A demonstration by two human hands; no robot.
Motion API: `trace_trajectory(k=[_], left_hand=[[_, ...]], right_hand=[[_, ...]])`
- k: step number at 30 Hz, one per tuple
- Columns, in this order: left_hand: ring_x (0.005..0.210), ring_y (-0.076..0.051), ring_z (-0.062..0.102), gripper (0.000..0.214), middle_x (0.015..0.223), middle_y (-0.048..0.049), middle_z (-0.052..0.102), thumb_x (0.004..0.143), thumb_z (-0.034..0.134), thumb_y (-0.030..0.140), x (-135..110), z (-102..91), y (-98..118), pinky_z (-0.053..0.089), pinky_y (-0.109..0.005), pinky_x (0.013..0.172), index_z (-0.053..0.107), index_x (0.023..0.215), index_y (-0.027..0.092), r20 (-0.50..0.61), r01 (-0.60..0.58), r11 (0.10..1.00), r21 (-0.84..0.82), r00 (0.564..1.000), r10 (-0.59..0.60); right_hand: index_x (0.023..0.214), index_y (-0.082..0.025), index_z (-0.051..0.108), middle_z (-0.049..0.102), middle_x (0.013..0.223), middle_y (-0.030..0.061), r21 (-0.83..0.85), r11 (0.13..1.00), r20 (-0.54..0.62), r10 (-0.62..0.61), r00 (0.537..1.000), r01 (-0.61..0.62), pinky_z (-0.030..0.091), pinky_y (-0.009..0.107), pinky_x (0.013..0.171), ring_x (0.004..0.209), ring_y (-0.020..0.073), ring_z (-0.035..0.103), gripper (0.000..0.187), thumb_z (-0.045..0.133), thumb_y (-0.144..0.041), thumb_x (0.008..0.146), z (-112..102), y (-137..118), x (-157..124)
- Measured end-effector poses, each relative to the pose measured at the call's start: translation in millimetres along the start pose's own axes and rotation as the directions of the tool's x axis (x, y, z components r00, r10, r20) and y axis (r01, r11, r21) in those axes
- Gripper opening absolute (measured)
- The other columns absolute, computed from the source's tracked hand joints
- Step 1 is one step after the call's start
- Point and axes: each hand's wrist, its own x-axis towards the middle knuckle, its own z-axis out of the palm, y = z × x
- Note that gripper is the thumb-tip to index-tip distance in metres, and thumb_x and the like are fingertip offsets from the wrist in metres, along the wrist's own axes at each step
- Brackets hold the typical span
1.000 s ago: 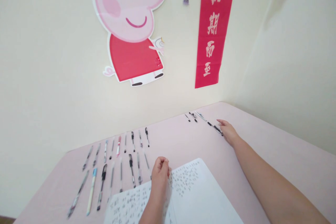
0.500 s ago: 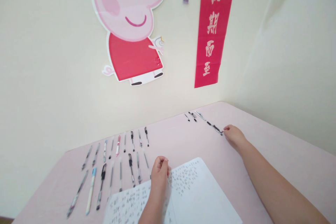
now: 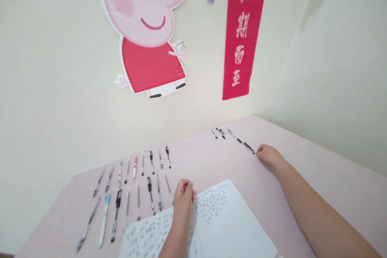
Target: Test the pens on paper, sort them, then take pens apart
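Black pen on table, far-left of right hand, near end just beside fingertips, long axis pointing at them. Right's nearer: fingers pinched, can't tell if gripping. Left hand: curled closed, over notebook. Counts: one notebook, 17 left-side pens (nine back, eight front); far bits too small to count.

seventeen pens lie at left; there is one notebook, one red banner.

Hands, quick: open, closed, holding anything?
Left hand: curled closed over the notebook.
Right hand: curled beside a black pen; whether it holds anything can't be told.
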Motion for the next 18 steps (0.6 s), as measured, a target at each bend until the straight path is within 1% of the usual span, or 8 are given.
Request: trace_trajectory(k=[3, 6, 10, 12, 14, 16, 18], left_hand=[[0.040, -0.006, 0.034, 0.020, 0.041, 0.0089, 0.038, 0.071, 0.059, 0.037, -1, 0.7, 1, 0.025, -0.017, 0.042, 0.047, 0.068, 0.021, -0.002, 0.003, 1.000, 0.004, 1.000, -0.003], [0.039, -0.006, 0.034, 0.021, 0.041, 0.0089, 0.037, 0.070, 0.059, 0.037, -2, 1.2, 3, 0.025, -0.017, 0.042, 0.047, 0.069, 0.021, -0.004, 0.004, 1.000, 0.000, 1.000, -0.004], [0.039, -0.007, 0.034, 0.019, 0.040, 0.0087, 0.037, 0.071, 0.058, 0.036, -3, 1.4, 5, 0.025, -0.017, 0.042, 0.047, 0.069, 0.021, 0.000, 0.001, 1.000, 0.006, 1.000, -0.001], [0.039, -0.007, 0.034, 0.019, 0.040, 0.0086, 0.038, 0.071, 0.058, 0.036, -3, 1.6, 6, 0.025, -0.017, 0.043, 0.046, 0.068, 0.021, 0.003, 0.000, 1.000, 0.008, 1.000, 0.000], [0.039, -0.006, 0.034, 0.020, 0.040, 0.0088, 0.038, 0.070, 0.058, 0.036, -3, 1.8, 6, 0.025, -0.017, 0.043, 0.046, 0.068, 0.021, 0.005, -0.001, 1.000, 0.002, 1.000, 0.001], [0.039, -0.006, 0.034, 0.021, 0.040, 0.0091, 0.037, 0.070, 0.059, 0.037, -3, 1.9, 6, 0.025, -0.017, 0.043, 0.046, 0.068, 0.021, 0.009, -0.003, 1.000, -0.005, 1.000, 0.003], [0.039, -0.006, 0.033, 0.021, 0.040, 0.0093, 0.037, 0.071, 0.059, 0.037, -3, 1.7, 4, 0.024, -0.017, 0.043, 0.046, 0.069, 0.021, 0.013, -0.008, 1.000, -0.001, 1.000, 0.008]], right_hand=[[0.075, -0.015, 0.066, 0.067, 0.078, 0.0124, -0.063, 0.998, 0.044, 0.005, 0.999, -0.002, 0.040, 0.029, 0.061, 0.073, 0.0228, 0.062, 0.013, 0.055, -0.017, 0.067, -3, -2, -7], [0.077, -0.015, 0.065, 0.067, 0.083, 0.0137, -0.075, 0.997, 0.040, 0.009, 0.999, -0.006, 0.041, 0.029, 0.062, 0.077, 0.0238, 0.062, 0.013, 0.054, -0.018, 0.070, -4, -7, -10], [0.079, -0.015, 0.065, 0.067, 0.083, 0.0147, -0.087, 0.996, 0.045, 0.016, 0.999, -0.012, 0.041, 0.030, 0.062, 0.078, 0.0249, 0.062, 0.015, 0.054, -0.019, 0.071, -8, -13, -14], [0.080, -0.015, 0.065, 0.066, 0.084, 0.0150, -0.092, 0.996, 0.037, 0.023, 0.999, -0.020, 0.040, 0.030, 0.061, 0.077, 0.0247, 0.062, 0.016, 0.054, -0.019, 0.071, -12, -17, -18], [0.083, -0.015, 0.065, 0.066, 0.085, 0.0148, -0.090, 0.996, -0.007, 0.021, 1.000, -0.022, 0.039, 0.029, 0.060, 0.076, 0.0234, 0.061, 0.017, 0.053, -0.019, 0.071, -16, -24, -24], [0.085, -0.015, 0.064, 0.065, 0.087, 0.0139, -0.081, 0.997, -0.077, -0.021, 0.997, 0.015, 0.038, 0.028, 0.059, 0.074, 0.0215, 0.061, 0.019, 0.051, -0.019, 0.073, -19, -38, -32], [0.086, -0.015, 0.064, 0.064, 0.087, 0.0121, -0.079, 0.990, -0.110, -0.126, 0.986, 0.118, 0.037, 0.027, 0.061, 0.074, 0.0199, 0.060, 0.019, 0.049, -0.018, 0.075, -17, -59, -43]])
